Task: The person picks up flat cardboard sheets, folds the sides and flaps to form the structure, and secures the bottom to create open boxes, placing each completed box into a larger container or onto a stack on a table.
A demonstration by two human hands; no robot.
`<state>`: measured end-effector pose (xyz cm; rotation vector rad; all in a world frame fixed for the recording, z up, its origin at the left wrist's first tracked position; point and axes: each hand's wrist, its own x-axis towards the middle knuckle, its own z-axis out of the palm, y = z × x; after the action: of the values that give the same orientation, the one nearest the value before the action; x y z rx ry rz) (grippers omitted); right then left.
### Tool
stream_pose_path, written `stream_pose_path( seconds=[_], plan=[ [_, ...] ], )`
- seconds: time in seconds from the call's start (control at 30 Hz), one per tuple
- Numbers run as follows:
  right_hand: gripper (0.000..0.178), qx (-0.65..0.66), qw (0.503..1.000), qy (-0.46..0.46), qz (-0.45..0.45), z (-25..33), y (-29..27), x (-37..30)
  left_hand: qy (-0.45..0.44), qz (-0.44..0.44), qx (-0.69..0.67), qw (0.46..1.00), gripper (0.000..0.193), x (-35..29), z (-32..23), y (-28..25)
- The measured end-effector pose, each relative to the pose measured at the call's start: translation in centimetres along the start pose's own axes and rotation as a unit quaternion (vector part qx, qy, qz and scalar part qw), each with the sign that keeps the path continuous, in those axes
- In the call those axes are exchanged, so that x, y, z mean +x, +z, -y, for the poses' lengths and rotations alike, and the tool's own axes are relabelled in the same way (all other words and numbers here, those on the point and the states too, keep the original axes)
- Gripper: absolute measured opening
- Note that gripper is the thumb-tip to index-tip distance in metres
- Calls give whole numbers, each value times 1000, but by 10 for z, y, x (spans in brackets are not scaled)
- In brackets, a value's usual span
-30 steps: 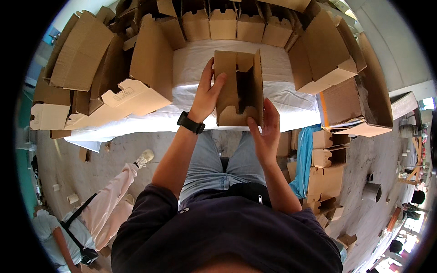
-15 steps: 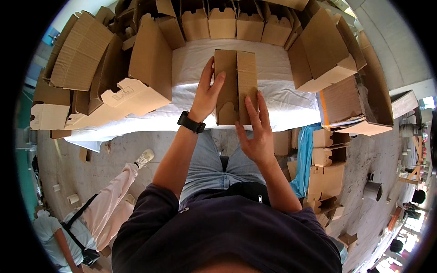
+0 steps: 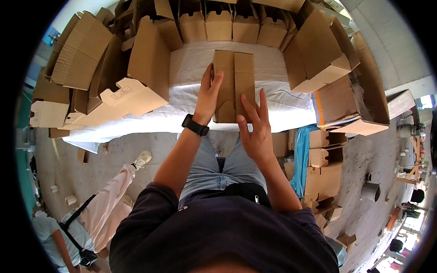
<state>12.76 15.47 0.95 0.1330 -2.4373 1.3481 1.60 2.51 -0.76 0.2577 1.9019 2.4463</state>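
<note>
Both hands press flat on a folded cardboard box (image 3: 234,84) lying on the white-covered worktop (image 3: 191,63): the left hand (image 3: 209,93) along its left edge, fingers extended, the right hand (image 3: 256,125) spread open over its lower right corner. Stacks of cartons (image 3: 150,59) ring the worktop; a second person (image 3: 82,218) stands at lower left.

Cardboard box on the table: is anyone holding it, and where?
Both hands press the folded cardboard box: the left hand lies against its left side, the right hand flat on its lower right front. No closed grip shows.
</note>
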Motion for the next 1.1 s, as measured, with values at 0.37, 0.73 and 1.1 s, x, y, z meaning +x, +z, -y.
stream_pose_path(
  seconds=[0.37,0.73,1.1],
  plan=[
    [61,16,1000,-8,-4,-4,6,1,-28,35,-2,999,78,-30,-19,-13],
    [78,-25,997,-62,36,-3,1,5,86,59,133,986,73,-54,2,-18],
    [89,-36,999,7,-7,-5,29,-1,65,103,134,983,73,-64,-7,-32]
  ],
)
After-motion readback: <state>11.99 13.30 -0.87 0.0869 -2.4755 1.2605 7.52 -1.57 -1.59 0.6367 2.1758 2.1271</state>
